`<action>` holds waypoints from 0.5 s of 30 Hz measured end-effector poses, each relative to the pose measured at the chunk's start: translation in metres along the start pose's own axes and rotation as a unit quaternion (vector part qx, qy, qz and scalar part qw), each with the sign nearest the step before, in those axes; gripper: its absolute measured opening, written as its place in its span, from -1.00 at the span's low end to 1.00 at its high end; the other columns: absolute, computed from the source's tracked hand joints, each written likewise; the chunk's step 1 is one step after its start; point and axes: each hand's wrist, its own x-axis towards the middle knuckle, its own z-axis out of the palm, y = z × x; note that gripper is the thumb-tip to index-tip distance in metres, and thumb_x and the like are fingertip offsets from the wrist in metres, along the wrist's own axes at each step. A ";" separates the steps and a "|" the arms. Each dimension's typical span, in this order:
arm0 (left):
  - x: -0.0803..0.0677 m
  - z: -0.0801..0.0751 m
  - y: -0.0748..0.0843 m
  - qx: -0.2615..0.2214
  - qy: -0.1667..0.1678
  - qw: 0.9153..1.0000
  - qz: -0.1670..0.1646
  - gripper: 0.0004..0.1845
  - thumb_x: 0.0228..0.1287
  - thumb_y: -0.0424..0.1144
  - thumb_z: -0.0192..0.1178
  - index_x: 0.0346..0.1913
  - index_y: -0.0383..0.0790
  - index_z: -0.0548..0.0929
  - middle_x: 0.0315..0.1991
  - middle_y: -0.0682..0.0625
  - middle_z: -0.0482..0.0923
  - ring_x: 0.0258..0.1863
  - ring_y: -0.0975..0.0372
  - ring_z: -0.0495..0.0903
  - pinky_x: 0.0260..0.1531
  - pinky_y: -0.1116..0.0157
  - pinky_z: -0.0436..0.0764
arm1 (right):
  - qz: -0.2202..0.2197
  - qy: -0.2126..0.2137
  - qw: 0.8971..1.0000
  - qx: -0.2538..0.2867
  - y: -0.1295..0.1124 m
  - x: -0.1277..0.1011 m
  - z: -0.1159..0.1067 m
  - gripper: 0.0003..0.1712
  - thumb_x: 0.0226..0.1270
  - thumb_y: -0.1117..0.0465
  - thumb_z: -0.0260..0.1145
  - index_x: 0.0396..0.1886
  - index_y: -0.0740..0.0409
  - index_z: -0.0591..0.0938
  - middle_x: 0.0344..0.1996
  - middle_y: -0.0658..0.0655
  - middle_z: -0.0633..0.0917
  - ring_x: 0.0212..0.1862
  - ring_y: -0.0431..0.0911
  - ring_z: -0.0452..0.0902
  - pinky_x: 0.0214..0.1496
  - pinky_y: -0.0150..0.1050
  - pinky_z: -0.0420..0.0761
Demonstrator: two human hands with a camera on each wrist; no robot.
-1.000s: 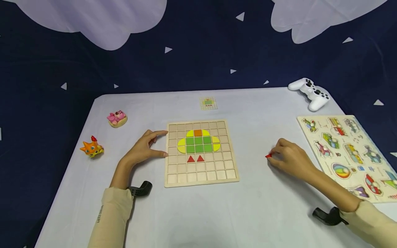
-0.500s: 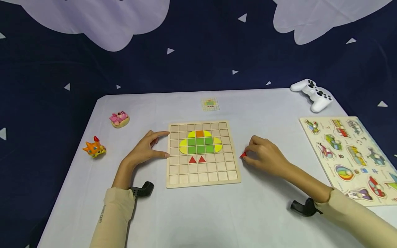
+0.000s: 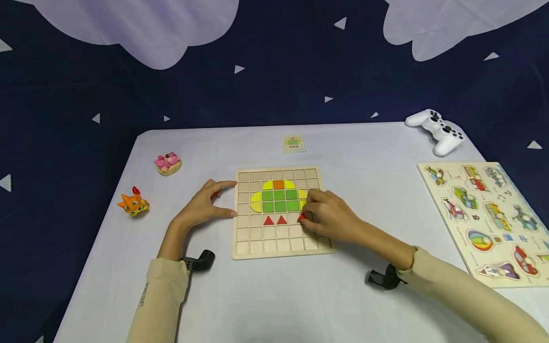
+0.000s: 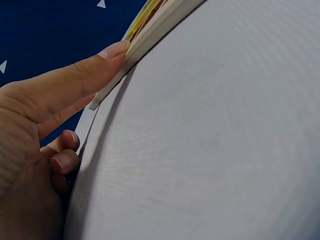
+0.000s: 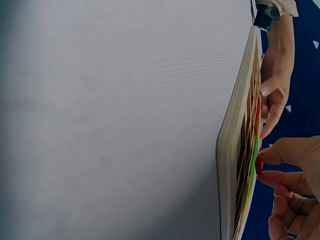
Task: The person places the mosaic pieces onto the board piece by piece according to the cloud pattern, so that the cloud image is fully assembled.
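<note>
Fingers of my right hand (image 3: 328,216) pinch the small red piece (image 3: 301,218) by its edges over the grid board (image 3: 279,245); it looks light, stiff, easily dropped, while my left hand (image 3: 201,205) steadies the board's edge with fingers straight.

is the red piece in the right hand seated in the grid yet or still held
Held: the right hand pinches the red piece over the grid board, beside two seated red triangles.

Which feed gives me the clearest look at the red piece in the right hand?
The head view: the red piece sits pinched at the right hand fingertips over the grid board, beside two red triangles. The right wrist view shows only a red sliver edge-on. The left wrist view does not show it.
</note>
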 end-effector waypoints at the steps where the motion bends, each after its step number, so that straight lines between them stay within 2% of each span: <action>1: 0.000 0.000 0.000 0.003 0.000 1.000 0.000 -0.11 -0.09 -0.20 0.59 0.39 -0.12 0.45 -0.24 -0.08 0.18 -0.17 0.11 0.22 -0.15 0.14 0.25 | -0.002 0.000 1.000 0.002 -0.001 0.002 0.001 -0.86 0.08 0.17 0.51 -0.43 0.14 0.77 -0.43 -0.04 0.50 -0.39 -0.18 0.38 -0.19 -0.21 0.50; 8: 0.001 0.000 0.001 0.000 0.000 1.000 -0.002 -0.11 -0.12 -0.21 0.60 0.39 -0.11 0.46 -0.24 -0.08 0.18 -0.16 0.11 0.21 -0.14 0.15 0.25 | -0.012 -0.014 1.000 0.015 -0.004 0.010 0.005 -0.90 0.12 0.20 0.49 -0.40 0.13 0.78 -0.39 -0.03 0.54 -0.35 -0.17 0.43 -0.15 -0.20 0.52; 15: 0.000 0.000 0.002 0.001 -0.001 1.000 0.002 -0.11 -0.11 -0.21 0.60 0.39 -0.11 0.46 -0.24 -0.07 0.18 -0.16 0.11 0.21 -0.13 0.14 0.26 | 0.000 -0.042 0.998 0.045 -0.002 0.012 0.006 -0.87 0.14 0.21 0.49 -0.34 0.16 0.79 -0.37 -0.04 0.57 -0.36 -0.22 0.45 -0.13 -0.19 0.54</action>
